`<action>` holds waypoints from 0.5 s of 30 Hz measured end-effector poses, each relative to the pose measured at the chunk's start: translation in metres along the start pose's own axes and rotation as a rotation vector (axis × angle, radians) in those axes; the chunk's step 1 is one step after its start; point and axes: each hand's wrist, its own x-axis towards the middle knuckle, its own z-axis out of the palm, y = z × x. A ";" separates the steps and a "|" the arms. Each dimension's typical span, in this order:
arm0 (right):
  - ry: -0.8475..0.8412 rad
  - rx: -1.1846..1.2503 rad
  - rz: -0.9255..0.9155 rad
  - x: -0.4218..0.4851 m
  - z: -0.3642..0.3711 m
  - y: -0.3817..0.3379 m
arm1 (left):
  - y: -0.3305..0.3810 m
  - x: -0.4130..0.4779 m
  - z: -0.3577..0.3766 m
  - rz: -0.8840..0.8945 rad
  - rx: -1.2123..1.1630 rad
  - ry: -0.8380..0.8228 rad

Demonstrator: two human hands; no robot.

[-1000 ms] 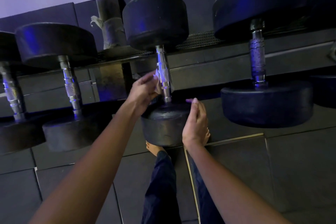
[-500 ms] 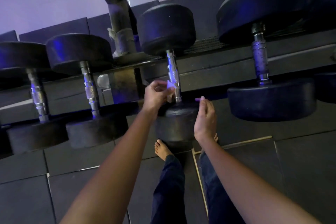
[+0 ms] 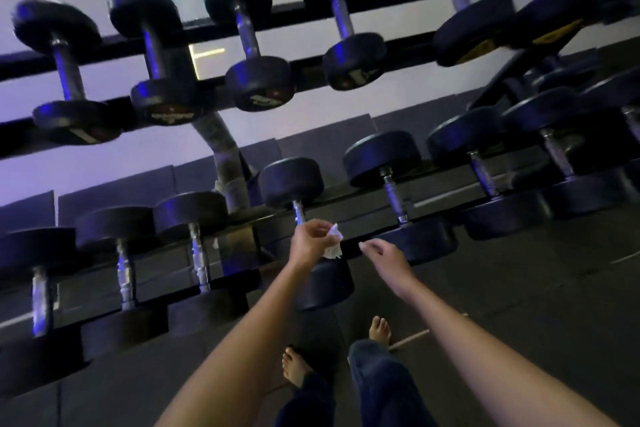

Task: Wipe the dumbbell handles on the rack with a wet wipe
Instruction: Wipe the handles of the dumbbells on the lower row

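We've got the wet wipe [image 3: 333, 246] pinched in our left hand [image 3: 307, 243], right by the dumbbell handle [image 3: 298, 212] on the rack [image 3: 346, 208], lower tier. Right hand [image 3: 389, 258] hovers beside it, fingers loose, holding nothing.

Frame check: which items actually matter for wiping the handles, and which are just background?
In the job:
- wet wipe, pinched in the left hand
- right hand, open, holding nothing
- nearest handle, just above the left hand
- lower-row handles and upper-row handles

Background:
- rack post
- floor mats
- bare feet
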 end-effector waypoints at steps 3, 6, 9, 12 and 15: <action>0.038 0.047 -0.005 -0.013 -0.028 -0.012 | 0.023 -0.011 0.022 0.035 0.007 -0.036; 0.078 0.040 -0.023 -0.015 -0.055 -0.015 | 0.042 -0.017 0.045 0.050 -0.004 -0.049; 0.092 -0.003 -0.021 -0.009 -0.084 -0.012 | 0.055 -0.016 0.070 0.043 0.011 -0.028; 0.067 -0.043 -0.031 0.009 -0.114 -0.004 | 0.063 -0.005 0.096 0.038 0.032 0.015; 0.013 -0.080 -0.048 0.036 -0.144 0.011 | 0.074 0.008 0.126 0.001 0.014 0.077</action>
